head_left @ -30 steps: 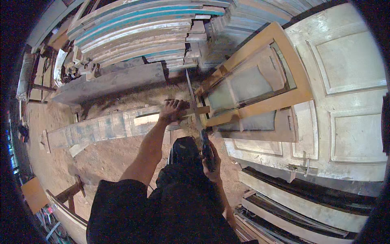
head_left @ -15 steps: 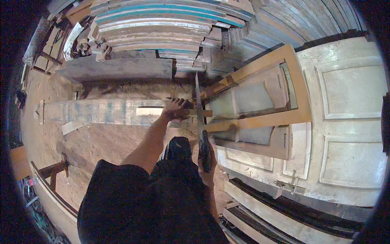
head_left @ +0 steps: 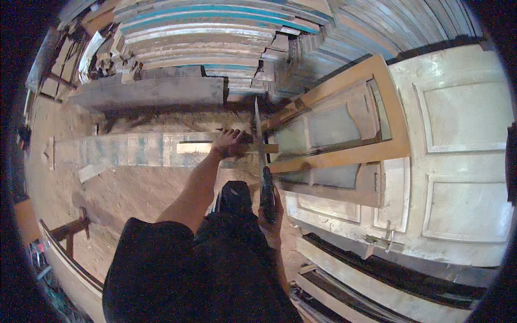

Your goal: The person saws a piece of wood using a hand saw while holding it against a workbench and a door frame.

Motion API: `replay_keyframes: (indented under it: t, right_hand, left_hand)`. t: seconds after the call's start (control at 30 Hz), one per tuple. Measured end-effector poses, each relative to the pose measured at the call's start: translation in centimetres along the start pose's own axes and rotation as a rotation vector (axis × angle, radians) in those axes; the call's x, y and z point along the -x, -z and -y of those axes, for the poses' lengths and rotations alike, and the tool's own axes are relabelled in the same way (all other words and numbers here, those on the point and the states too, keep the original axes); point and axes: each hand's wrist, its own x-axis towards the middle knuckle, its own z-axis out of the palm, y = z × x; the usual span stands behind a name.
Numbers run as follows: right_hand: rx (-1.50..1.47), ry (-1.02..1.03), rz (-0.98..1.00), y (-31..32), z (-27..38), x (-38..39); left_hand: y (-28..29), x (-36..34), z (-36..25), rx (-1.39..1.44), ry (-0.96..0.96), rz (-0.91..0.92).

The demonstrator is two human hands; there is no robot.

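Note:
My right hand [head_left: 272, 211] is closed round the dark handle of a handsaw [head_left: 259, 129], whose narrow blade points away from me. The blade crosses a pale wooden strip [head_left: 195, 148] near its right end; how deep it sits in the wood cannot be made out. My left hand [head_left: 230, 144] grips the strip just left of the blade and presses it down on a long, worn plank bench [head_left: 118, 149]. The fingers of this hand curl over the far side of the strip, and part of the wood is hidden beneath them.
Orange-brown framed panels [head_left: 396, 107] lean close on the right, beside white panelled doors [head_left: 466, 118]. Stacked boards [head_left: 199, 35] fill the far side, with a grey beam [head_left: 151, 91] before them. A wooden frame [head_left: 67, 229] stands at lower left; long boards [head_left: 355, 264] lie at lower right.
The saw and my right hand have slid slightly forward, away from me. My left hand keeps its grip on the strip. The whole view has shifted a little.

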Motion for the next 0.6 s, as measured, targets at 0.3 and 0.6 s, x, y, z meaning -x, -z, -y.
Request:
replay_keyframes:
  t: [0.3,0.6]
  right_hand:
    - [0.061,-0.025,0.007,-0.5,4.4,-2.5]
    - [0.121,-0.056,-0.039,-1.5,9.5,-5.4]
  left_hand:
    - [0.1,-0.4,0.4,0.085,0.060,0.043]
    - [-0.8,-1.1,0.1,0.166,0.043,0.063]
